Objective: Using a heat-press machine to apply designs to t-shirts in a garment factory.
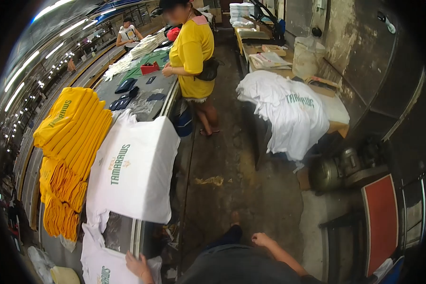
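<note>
My left hand (138,264) rests on the upper edge of a white T-shirt (92,262) at the bottom of the view. It lies beside the metal rail of the long table (119,230), its fingers extended. A second printed white T-shirt (138,170) is spread farther along, partly draped over the table edge. Both shirts bear green lettering on the front. My right hand (263,239) hangs over the floor beside my body, with its fingers curled. Nothing shows in it, but the inside of its palm is hidden. Left of the white shirts are folded yellow T-shirts (71,127) in stacks.
A person in a yellow shirt (198,53) stands at the table ahead, near a red tape dispenser (150,68) and dark folded cloth pieces (126,85). White T-shirts (287,110) hang over a side table across the aisle. A motor (349,159) and a red-faced panel (381,223) stand at right.
</note>
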A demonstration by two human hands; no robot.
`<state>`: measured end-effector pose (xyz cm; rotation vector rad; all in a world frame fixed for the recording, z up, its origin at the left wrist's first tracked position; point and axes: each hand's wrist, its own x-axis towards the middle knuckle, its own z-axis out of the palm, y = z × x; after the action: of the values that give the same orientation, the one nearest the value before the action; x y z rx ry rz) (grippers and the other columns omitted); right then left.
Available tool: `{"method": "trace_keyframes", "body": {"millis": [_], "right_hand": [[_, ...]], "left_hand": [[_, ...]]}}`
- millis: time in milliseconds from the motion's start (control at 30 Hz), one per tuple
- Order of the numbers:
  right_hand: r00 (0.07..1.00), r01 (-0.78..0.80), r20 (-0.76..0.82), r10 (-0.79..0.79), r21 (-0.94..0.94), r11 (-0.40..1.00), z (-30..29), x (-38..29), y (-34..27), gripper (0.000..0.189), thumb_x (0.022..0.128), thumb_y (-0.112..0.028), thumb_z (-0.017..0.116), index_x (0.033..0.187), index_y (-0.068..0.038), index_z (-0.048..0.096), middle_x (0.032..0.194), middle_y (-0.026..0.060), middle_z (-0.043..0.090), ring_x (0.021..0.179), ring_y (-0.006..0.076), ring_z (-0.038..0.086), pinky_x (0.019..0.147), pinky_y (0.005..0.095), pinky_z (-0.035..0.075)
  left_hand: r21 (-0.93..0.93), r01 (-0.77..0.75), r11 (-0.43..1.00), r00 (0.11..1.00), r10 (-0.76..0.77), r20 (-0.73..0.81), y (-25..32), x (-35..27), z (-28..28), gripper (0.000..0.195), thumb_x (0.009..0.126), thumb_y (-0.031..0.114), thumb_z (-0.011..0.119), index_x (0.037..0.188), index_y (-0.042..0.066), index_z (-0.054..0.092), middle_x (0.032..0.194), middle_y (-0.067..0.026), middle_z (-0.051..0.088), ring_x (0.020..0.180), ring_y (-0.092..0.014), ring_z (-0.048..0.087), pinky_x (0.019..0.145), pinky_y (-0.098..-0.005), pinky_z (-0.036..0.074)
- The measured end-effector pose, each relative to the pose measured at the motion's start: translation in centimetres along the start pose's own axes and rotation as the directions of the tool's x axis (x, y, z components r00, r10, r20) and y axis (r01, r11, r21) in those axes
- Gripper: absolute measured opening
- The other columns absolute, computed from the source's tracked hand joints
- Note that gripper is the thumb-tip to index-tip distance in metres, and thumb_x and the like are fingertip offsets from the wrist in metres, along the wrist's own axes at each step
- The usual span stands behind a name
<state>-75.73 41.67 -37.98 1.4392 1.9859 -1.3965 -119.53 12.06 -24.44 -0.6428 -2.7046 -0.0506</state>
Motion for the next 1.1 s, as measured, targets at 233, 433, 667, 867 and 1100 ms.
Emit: {"method": "trace_keyframes", "body": {"millis": [233, 433, 667, 867, 1100], "right_hand": [[0.985, 0.141, -0.071, -0.158, -0.208, 0.968, -16.6, 10.5, -5.9, 0.021, 0.077, -0.019, 0.056, 0.095, -0.01, 0.065, 0.096, 0.0155, 0.063, 0.091, 0.0332, 0.059, 0.079, 0.0415, 0.046], [0.805, 0.378, -0.44, -0.398, -0.138, 0.916, -28.7, 16.7, -10.6, 0.026, 0.077, -0.018, 0.061, 0.099, -0.006, 0.058, 0.097, 0.0178, 0.057, 0.093, 0.0351, 0.055, 0.08, 0.041, 0.045], [0.461, 0.211, -0.811, -0.361, -0.295, 0.932, -48.3, 22.3, -10.5, 0.046, 0.072, -0.016, 0.063, 0.115, -0.006, 0.049, 0.125, 0.0197, 0.04, 0.116, 0.0375, 0.039, 0.094, 0.0491, 0.034], [0.262, -0.276, -0.95, -0.17, -0.242, 0.93, -62.1, 20.3, -1.3, 0.056, 0.079, -0.03, 0.056, 0.131, -0.016, 0.041, 0.141, 0.0121, 0.029, 0.13, 0.0336, 0.023, 0.099, 0.0628, 0.017], [0.23, -0.126, -0.952, -0.203, -0.236, 0.963, -63.5, 21.5, 3.4, 0.057, 0.084, -0.047, 0.046, 0.136, -0.027, 0.034, 0.142, 0.0077, 0.029, 0.131, 0.0323, 0.023, 0.1, 0.0604, 0.014]], "left_hand": [[0.12, 0.075, 0.99, 0.997, -0.073, -0.028, 3.2, -0.1, -2.7, 0.068, 0.078, 0.049, 0.057, 0.128, 0.006, 0.04, 0.122, -0.0204, 0.047, 0.111, -0.035, 0.047, 0.088, -0.0482, 0.039], [0.492, 0.339, 0.802, 0.921, -0.176, -0.348, 9.1, 0.9, 1.7, 0.075, 0.078, 0.05, 0.057, 0.127, -0.004, 0.038, 0.127, -0.0222, 0.043, 0.116, -0.037, 0.043, 0.089, -0.0488, 0.038], [0.086, 0.622, 0.779, 0.764, -0.627, 0.151, 25.4, 3.0, 7.1, 0.067, 0.076, 0.03, 0.059, 0.128, -0.004, 0.033, 0.13, -0.0295, 0.035, 0.12, -0.042, 0.035, 0.095, -0.0463, 0.034], [-0.709, -0.094, 0.699, 0.872, 0.402, 0.281, 55.2, 9.4, 8.3, 0.053, 0.071, 0.006, 0.058, 0.121, -0.003, 0.043, 0.126, -0.0253, 0.038, 0.117, -0.039, 0.035, 0.1, -0.0443, 0.027], [-0.862, -0.504, 0.051, 0.641, 0.691, -0.334, 94.3, 22.3, -1.7, 0.045, 0.079, 0.002, 0.054, 0.123, 0.0, 0.042, 0.126, -0.02, 0.042, 0.122, -0.034, 0.037, 0.102, -0.0368, 0.03]]}}
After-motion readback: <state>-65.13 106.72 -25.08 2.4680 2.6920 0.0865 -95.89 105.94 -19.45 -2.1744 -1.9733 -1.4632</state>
